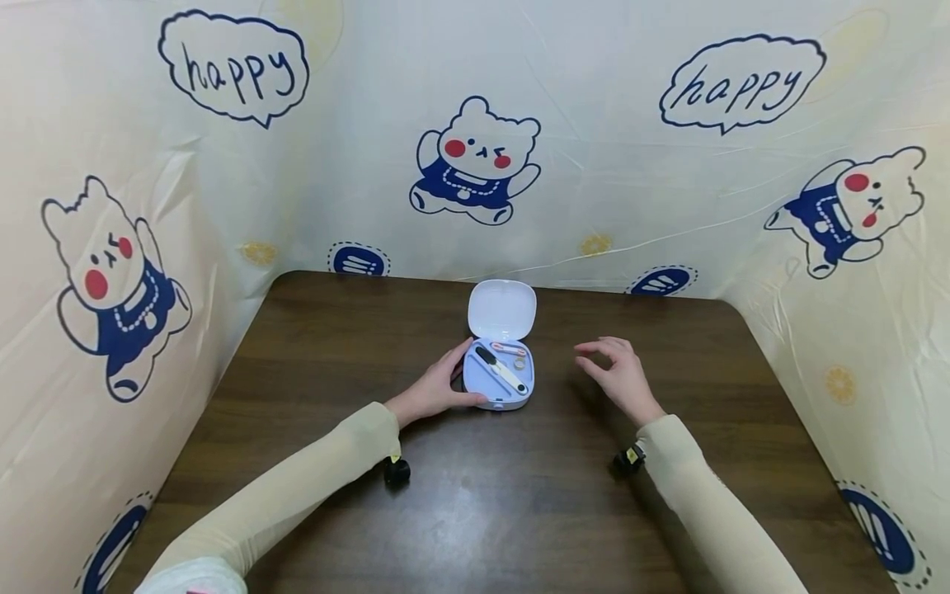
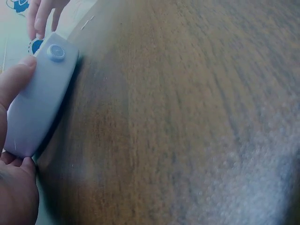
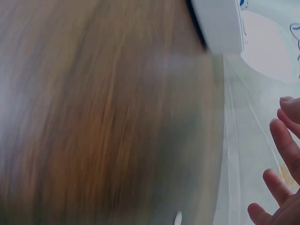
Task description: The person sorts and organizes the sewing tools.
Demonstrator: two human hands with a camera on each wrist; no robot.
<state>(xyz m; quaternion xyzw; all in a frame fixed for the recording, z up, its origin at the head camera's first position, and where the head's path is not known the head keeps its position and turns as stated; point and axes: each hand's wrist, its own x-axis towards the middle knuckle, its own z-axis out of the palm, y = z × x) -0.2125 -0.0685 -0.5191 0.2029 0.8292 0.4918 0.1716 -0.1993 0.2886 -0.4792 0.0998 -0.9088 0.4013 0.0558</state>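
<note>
A light blue case (image 1: pixel 499 403) stands on the table with its white lid (image 1: pixel 501 310) raised at the back. Inside lie a black-and-white slim tool (image 1: pixel 501 369), a small orange-and-white piece (image 1: pixel 509 350) and a small round piece (image 1: pixel 519 363). My left hand (image 1: pixel 438 386) grips the case by its left side, thumb at the front and fingers toward the back. In the left wrist view a round button (image 2: pixel 56 52) shows on the case's front wall. To the right of the case, my right hand (image 1: pixel 618 373) is apart from it, fingers loosely bent, nothing between them.
The brown wooden table (image 1: pixel 475 495) runs to a patterned cloth (image 1: pixel 356 165) at the back and sides. A small white sliver (image 3: pixel 178 218) shows near the table's edge in the right wrist view. A dark wrist camera (image 1: pixel 397 473) hangs below the left sleeve.
</note>
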